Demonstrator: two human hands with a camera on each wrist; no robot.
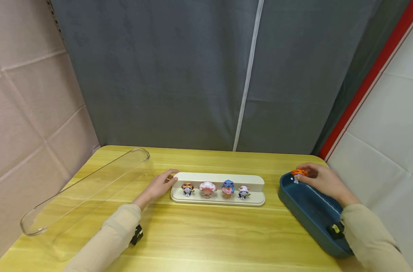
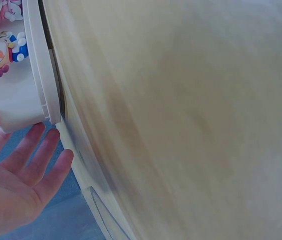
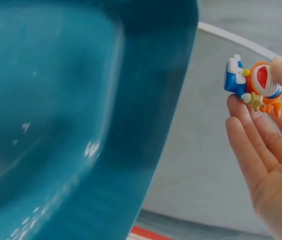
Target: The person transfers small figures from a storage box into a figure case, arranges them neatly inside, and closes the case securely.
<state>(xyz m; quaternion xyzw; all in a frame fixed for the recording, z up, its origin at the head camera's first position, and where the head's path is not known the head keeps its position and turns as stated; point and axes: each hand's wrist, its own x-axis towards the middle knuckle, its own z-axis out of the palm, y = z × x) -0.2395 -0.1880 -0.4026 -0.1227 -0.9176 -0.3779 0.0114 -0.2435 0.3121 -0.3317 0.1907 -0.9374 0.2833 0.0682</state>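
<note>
Between thumb and fingers, my right hand (image 1: 323, 181) pinches a small figurine (image 3: 263, 85) with an orange crab hat, a blue body and a gold star. That figurine is above the far end of a dark teal basin (image 1: 296, 207). My left hand (image 1: 160, 186) touches the left end of a white display stand (image 1: 216, 201), its fingers spread and fairly straight in the left wrist view. On the stand's lower step stand several figurines: one with a brown-red hat (image 1: 187, 189), one with a big white-pink hat (image 1: 207, 190), one blue-topped with sunglasses (image 1: 228, 189), and a small white-hatted one (image 1: 243, 192).
A clear plastic cover (image 1: 91, 189) lies on the wooden table (image 1: 206, 234) at the left. A small black object (image 1: 335, 229) with a yellow mark shows near the basin's near end. Grey curtains (image 1: 165, 75) hang behind the table, and a white wall panel (image 1: 386, 132) stands at right.
</note>
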